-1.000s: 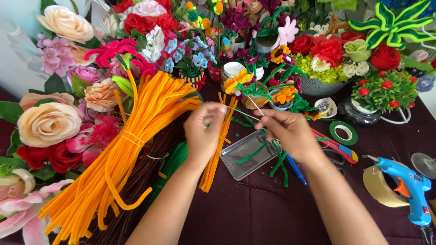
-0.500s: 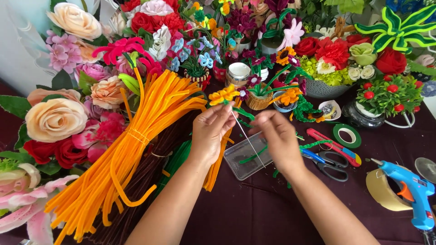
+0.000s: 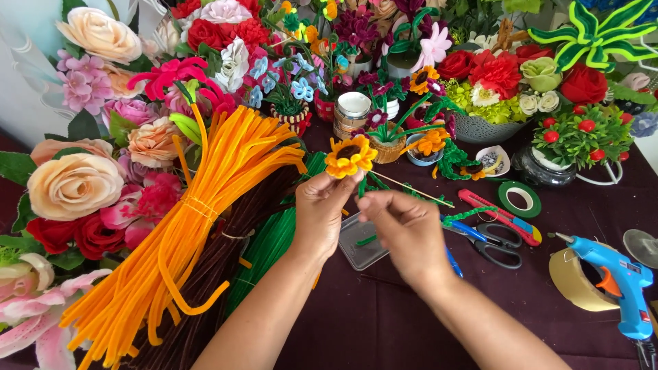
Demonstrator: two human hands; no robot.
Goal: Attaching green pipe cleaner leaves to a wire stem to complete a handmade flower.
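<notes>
Packages, labels, signs, screens:

1. Clear plastic box (image 3: 361, 241), shallow and rectangular, lying flat on the dark purple cloth just below the two hands; a short green piece lies in it.
2. Small round jar (image 3: 353, 114), pale lid, patterned band around its side, standing behind the hands among the flower pots.
3. Dark label patch (image 3: 644, 320) on the handle of the blue glue gun, lower right corner; too small to make out.

No signs or screens in sight.

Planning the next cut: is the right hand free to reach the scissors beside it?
Probably not yet: the right hand is pinching the green stem under the sunflower. The scissors lie uncovered nearby.
</notes>
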